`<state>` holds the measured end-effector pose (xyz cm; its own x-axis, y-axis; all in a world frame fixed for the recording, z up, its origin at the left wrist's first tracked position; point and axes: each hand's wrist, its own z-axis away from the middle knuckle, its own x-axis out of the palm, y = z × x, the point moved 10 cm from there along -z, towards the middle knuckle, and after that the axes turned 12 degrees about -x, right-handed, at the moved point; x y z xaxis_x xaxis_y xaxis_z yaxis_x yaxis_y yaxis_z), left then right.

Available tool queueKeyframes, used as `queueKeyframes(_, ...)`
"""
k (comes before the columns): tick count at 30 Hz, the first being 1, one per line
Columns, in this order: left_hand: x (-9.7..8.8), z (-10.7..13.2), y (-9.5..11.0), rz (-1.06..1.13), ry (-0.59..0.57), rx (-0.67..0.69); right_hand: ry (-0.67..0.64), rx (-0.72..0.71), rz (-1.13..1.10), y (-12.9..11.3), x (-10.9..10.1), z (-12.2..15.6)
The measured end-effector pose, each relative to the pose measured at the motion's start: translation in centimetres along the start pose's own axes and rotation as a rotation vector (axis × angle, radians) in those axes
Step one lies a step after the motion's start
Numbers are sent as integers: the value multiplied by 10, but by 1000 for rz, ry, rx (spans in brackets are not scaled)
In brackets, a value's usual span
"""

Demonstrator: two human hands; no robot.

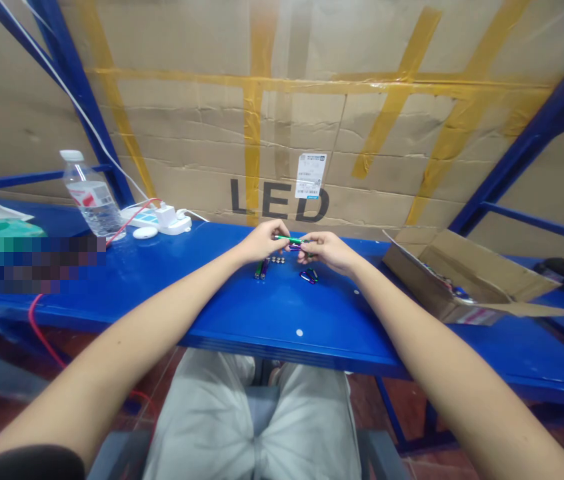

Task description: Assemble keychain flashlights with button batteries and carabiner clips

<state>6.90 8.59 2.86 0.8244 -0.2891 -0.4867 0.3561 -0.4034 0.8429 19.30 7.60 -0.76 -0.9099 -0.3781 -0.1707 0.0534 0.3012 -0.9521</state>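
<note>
My left hand (262, 241) pinches one end of a slim, shiny green metal tube (288, 239) held level above the table. My right hand (331, 251) has its fingers closed around the other end; something purple shows just below the tube there, too small to make out. Under my left hand lie several small silvery round pieces (278, 260), and beside them a few slim green and dark purple tubes (261, 269). Coloured carabiners (309, 275), purple and green, rest on the table below my right hand.
The blue table (262, 307) backs onto a large taped cardboard sheet (202, 147). An open cardboard box (467, 287) with small parts stands at right. To the left are a water bottle (93, 197), a power strip (175, 223), a red cable (37, 320) and a tissue pack (7, 233).
</note>
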Motion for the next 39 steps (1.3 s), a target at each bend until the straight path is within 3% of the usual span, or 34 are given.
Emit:
queueKeyframes(4,-7,-1,1,-128,97,34,42,-32,73,-1,-3,-3)
queueKeyframes(9,2,-1,9,-280,70,140,101,-102,174,-6,1,-10)
queueKeyframes(13,1,-3,8,-487,153,185,101,-166,356,-10,4,-17)
queueKeyframes(18,2,-8,-4,-613,141,159,101,-268,645,-15,5,-24)
queueKeyframes(23,5,-9,-10,-686,107,113,102,-319,764,-19,6,-23)
queueKeyframes(33,4,-9,-16,-522,47,-8,160,-464,789,-39,9,-16)
queueKeyframes(39,2,-7,-12,-370,34,17,178,-436,831,-40,9,-16)
